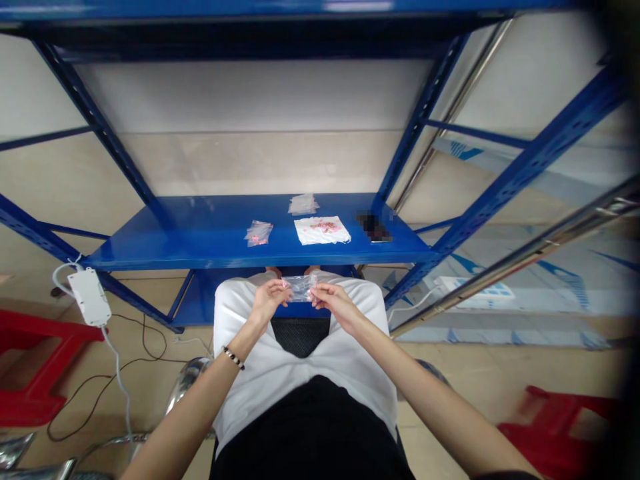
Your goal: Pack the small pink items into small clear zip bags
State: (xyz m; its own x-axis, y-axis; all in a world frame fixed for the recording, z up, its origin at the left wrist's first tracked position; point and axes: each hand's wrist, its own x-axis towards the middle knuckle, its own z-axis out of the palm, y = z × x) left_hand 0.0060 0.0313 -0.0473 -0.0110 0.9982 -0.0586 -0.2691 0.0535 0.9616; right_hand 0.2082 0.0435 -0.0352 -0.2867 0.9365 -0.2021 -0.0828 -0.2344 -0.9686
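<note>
Between my two hands a small clear plastic bag (301,288) is stretched out above my lap, in front of the shelf's edge. My left hand (271,295) pinches its left end. Closed on the right end is my right hand (330,297). On the blue shelf ahead, a few small bags with pink contents (259,233) lie to the left. A white cloth (323,231) with small pink and red pieces on it is right of centre. Behind the cloth rests a stack of clear bags (303,204).
A dark, pixelated object (375,227) lies near the right end of the blue shelf (200,233). A white power strip (90,297) hangs at the left post. Red stools (40,367) stand at the sides, and cables run over the floor.
</note>
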